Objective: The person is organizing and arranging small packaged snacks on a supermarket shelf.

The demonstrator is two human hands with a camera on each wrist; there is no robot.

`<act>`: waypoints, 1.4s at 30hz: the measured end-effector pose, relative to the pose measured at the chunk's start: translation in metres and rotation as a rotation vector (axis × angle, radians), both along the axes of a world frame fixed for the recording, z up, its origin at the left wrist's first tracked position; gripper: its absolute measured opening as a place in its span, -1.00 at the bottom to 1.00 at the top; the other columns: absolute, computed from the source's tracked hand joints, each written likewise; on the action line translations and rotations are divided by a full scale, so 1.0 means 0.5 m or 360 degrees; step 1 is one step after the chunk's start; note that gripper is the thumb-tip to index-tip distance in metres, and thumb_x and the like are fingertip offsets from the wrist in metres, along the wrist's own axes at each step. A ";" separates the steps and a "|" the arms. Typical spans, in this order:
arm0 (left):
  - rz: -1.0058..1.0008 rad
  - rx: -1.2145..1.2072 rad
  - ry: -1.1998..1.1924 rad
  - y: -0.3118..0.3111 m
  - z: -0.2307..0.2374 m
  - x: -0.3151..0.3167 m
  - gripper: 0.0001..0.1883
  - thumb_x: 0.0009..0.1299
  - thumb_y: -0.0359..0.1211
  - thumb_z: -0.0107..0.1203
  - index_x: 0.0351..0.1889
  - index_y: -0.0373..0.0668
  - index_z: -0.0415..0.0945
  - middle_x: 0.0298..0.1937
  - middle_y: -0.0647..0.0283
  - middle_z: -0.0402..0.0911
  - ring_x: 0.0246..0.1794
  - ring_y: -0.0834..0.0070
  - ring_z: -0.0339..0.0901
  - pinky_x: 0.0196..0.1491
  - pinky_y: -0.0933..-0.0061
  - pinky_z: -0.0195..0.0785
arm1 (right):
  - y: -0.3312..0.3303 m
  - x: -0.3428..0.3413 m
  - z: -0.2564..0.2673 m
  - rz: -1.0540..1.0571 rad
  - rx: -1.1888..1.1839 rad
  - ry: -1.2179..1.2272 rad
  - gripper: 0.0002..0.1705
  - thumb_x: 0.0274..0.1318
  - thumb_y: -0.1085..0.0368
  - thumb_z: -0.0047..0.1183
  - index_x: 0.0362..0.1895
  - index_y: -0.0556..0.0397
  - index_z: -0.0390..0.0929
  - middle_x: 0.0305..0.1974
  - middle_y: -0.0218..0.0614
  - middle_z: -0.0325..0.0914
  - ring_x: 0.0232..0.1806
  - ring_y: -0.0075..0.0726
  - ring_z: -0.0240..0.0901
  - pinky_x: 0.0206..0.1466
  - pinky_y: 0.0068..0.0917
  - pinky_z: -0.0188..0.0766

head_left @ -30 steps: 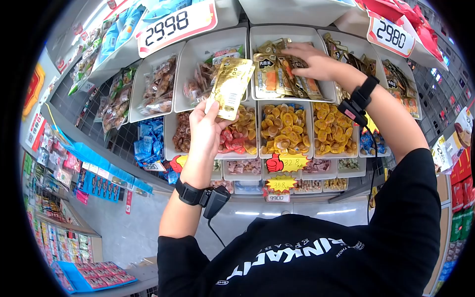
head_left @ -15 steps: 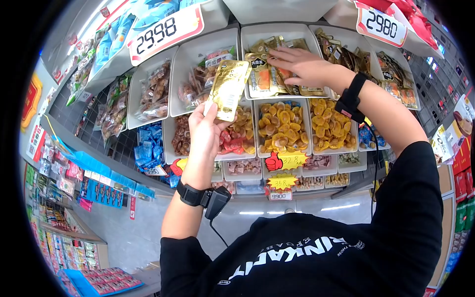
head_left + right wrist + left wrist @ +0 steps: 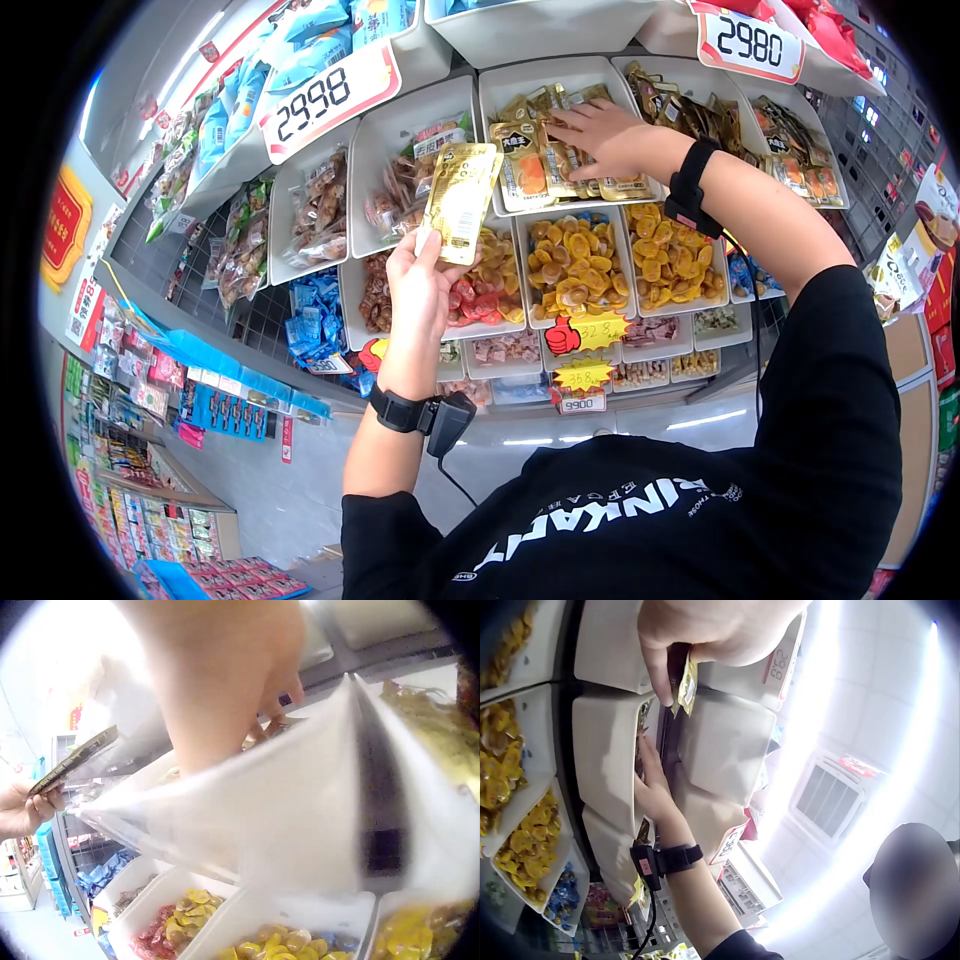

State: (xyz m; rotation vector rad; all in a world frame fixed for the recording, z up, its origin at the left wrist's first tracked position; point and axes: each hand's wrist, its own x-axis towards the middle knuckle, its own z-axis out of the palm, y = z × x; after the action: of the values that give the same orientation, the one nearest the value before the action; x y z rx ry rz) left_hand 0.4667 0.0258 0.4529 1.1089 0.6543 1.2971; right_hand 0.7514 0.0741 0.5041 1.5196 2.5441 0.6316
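My left hand (image 3: 423, 285) pinches the lower edge of a flat gold foil pouch (image 3: 463, 205), thumb in front. The pouch stands upright with its printed face toward the head camera; in the left wrist view the same pouch (image 3: 687, 686) shows edge-on. Over a white bin (image 3: 497, 92) at the back centre, my right hand (image 3: 612, 142) lies with fingers spread on several gold-and-black snack pouches (image 3: 522, 172) with orange pictures. The bin wall hides most of those fingers in the right wrist view.
Left of this bin are bins of clear-bagged snacks (image 3: 318, 205). More dark gold pouches (image 3: 680, 105) lie to the right. In front sit bins of yellow-wrapped sweets (image 3: 575, 262). Price signs (image 3: 330, 100) hang from the upper bins. A cable (image 3: 757, 340) runs from the right wrist.
The head view has shifted a little. My left hand keeps the gold pouch raised, while the fingers of my right hand have moved slightly over the pouches in the bin.
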 end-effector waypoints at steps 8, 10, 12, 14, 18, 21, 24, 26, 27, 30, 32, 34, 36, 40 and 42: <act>-0.0009 0.0064 0.0023 0.005 0.016 -0.006 -0.74 0.36 -0.42 -0.20 -0.08 -0.44 0.26 -0.13 0.02 0.46 -0.17 0.32 0.49 -0.12 0.28 0.44 | -0.007 0.023 0.029 -0.0139 -0.0015 0.0594 -0.13 -0.09 -0.10 -0.01 0.27 -0.08 -0.04 0.27 -0.09 -0.10 0.29 0.01 -0.16 0.30 -0.23 -0.14; -0.0020 0.0081 0.0044 0.005 0.025 0.001 -0.74 0.36 -0.41 -0.19 -0.09 -0.44 0.26 -0.13 0.03 0.46 -0.16 0.32 0.48 -0.11 0.29 0.43 | -0.022 0.037 0.044 -0.0177 -0.0092 0.0604 -0.13 -0.10 -0.09 0.00 0.27 -0.06 -0.02 0.27 -0.07 -0.09 0.29 0.01 -0.16 0.30 -0.24 -0.13; -0.0018 0.0078 0.0046 0.009 0.029 0.010 -0.74 0.36 -0.42 -0.20 -0.08 -0.44 0.26 -0.13 0.02 0.46 -0.17 0.31 0.49 -0.11 0.28 0.43 | -0.039 0.049 0.042 -0.0258 -0.0178 0.0644 -0.13 -0.12 -0.08 0.01 0.24 0.03 0.02 0.25 -0.03 -0.05 0.30 -0.04 -0.16 0.31 -0.24 -0.16; -0.0023 0.0079 0.0047 0.012 0.034 0.022 -0.73 0.36 -0.42 -0.20 -0.08 -0.44 0.25 -0.13 0.02 0.45 -0.17 0.30 0.49 -0.10 0.28 0.42 | -0.057 0.059 0.032 -0.0322 -0.0172 0.0435 -0.12 -0.12 -0.08 0.01 0.24 0.06 0.01 0.25 -0.03 -0.04 0.30 -0.07 -0.16 0.31 -0.24 -0.18; -0.0147 0.0114 0.0059 0.019 0.049 0.050 -0.71 0.36 -0.43 -0.22 -0.04 -0.45 0.22 -0.12 0.00 0.45 -0.16 0.27 0.48 -0.09 0.25 0.41 | -0.083 0.063 0.005 -0.0342 -0.0047 0.0117 -0.10 -0.12 -0.15 -0.02 0.21 0.18 0.05 0.23 -0.04 0.00 0.32 -0.12 -0.19 0.33 -0.23 -0.28; -0.0162 0.0121 0.0088 0.023 0.054 0.075 -0.70 0.36 -0.43 -0.22 -0.02 -0.45 0.20 -0.11 -0.01 0.45 -0.16 0.25 0.48 -0.08 0.25 0.40 | -0.083 0.070 -0.008 -0.0269 0.0078 0.0090 -0.10 -0.11 -0.19 -0.04 0.16 0.26 0.11 0.19 -0.04 0.09 0.31 -0.12 -0.17 0.34 -0.23 -0.32; -0.0164 0.0140 0.0011 0.027 0.059 0.095 -0.74 0.35 -0.41 -0.20 -0.11 -0.44 0.27 -0.17 0.03 0.48 -0.21 0.31 0.51 -0.17 0.32 0.46 | -0.087 0.059 -0.002 -0.0363 0.0084 0.0010 -0.13 -0.12 -0.18 -0.04 0.12 0.28 0.17 0.16 -0.05 0.14 0.30 -0.14 -0.15 0.34 -0.22 -0.32; -0.0140 0.0140 0.0105 0.031 0.065 0.103 -0.73 0.35 -0.42 -0.19 -0.11 -0.46 0.27 -0.16 0.01 0.48 -0.21 0.31 0.51 -0.16 0.33 0.45 | -0.104 0.054 0.015 -0.0380 0.0006 0.0018 -0.18 -0.10 -0.14 -0.04 0.09 0.28 0.22 0.15 -0.06 0.17 0.29 -0.14 -0.12 0.34 -0.21 -0.31; -0.0144 0.0143 0.0110 0.034 0.070 0.107 -0.73 0.35 -0.42 -0.19 -0.11 -0.46 0.27 -0.16 0.01 0.48 -0.21 0.31 0.51 -0.16 0.33 0.45 | -0.109 0.056 0.015 -0.0384 0.0008 0.0023 -0.18 -0.10 -0.14 -0.04 0.09 0.28 0.22 0.15 -0.06 0.17 0.29 -0.14 -0.12 0.34 -0.21 -0.31; -0.0104 0.0092 0.0233 0.044 0.084 0.122 -0.70 0.34 -0.43 -0.16 -0.05 -0.47 0.25 -0.14 0.00 0.47 -0.17 0.27 0.49 -0.06 0.28 0.38 | -0.124 0.068 0.013 -0.0278 0.0156 0.0213 -0.23 -0.08 -0.08 -0.03 0.09 0.28 0.22 0.14 -0.06 0.18 0.27 -0.09 -0.07 0.33 -0.18 -0.25; -0.0132 0.0098 0.0168 0.052 0.088 0.137 -0.71 0.33 -0.44 -0.15 -0.06 -0.48 0.25 -0.14 0.00 0.46 -0.16 0.28 0.49 -0.06 0.29 0.38 | -0.136 0.070 0.013 -0.0193 0.0271 0.0587 -0.27 -0.04 -0.04 -0.04 0.08 0.31 0.22 0.13 -0.04 0.19 0.21 -0.10 0.05 0.28 -0.22 -0.09; -0.0097 0.0081 0.0103 0.054 0.086 0.162 -0.72 0.33 -0.46 -0.15 -0.09 -0.50 0.26 -0.15 -0.01 0.47 -0.19 0.28 0.50 -0.10 0.31 0.42 | -0.127 0.065 0.016 -0.0135 0.0046 0.1209 -0.27 -0.02 -0.03 -0.05 0.08 0.32 0.21 0.13 -0.02 0.20 0.19 -0.13 0.10 0.25 -0.25 -0.02; -0.0056 0.0052 0.0037 0.054 0.081 0.194 -0.74 0.31 -0.49 -0.14 -0.11 -0.53 0.27 -0.15 -0.03 0.46 -0.22 0.28 0.52 -0.16 0.33 0.47 | -0.115 0.049 0.012 -0.0056 -0.0137 0.2025 -0.27 0.04 -0.06 -0.09 0.08 0.35 0.20 0.01 0.00 0.32 0.04 -0.26 0.30 0.09 -0.36 0.22; -0.0041 0.0091 0.0093 0.070 0.055 0.254 -0.71 0.27 -0.51 -0.08 -0.10 -0.53 0.25 -0.18 -0.01 0.46 -0.21 0.30 0.50 -0.19 0.36 0.46 | -0.075 0.004 0.024 -0.0208 -0.0599 0.2499 -0.32 -0.01 0.02 0.00 0.04 0.33 0.24 -0.21 -0.10 0.46 -0.20 -0.35 0.45 -0.14 -0.47 0.39; -0.0020 0.0156 0.0173 0.078 0.051 0.269 -0.71 0.26 -0.52 -0.06 -0.11 -0.53 0.26 -0.19 0.00 0.46 -0.23 0.32 0.51 -0.22 0.41 0.47 | -0.054 -0.007 0.017 -0.0326 -0.0387 0.2506 -0.42 -0.09 0.12 0.10 -0.07 0.30 0.32 -0.40 -0.25 0.49 -0.44 -0.49 0.46 -0.40 -0.61 0.42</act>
State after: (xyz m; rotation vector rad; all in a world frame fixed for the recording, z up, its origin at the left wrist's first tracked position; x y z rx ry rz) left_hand 0.6010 0.0648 0.4784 1.2686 0.6688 1.2758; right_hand 0.7478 0.0473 0.5123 2.6666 2.8222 -1.4390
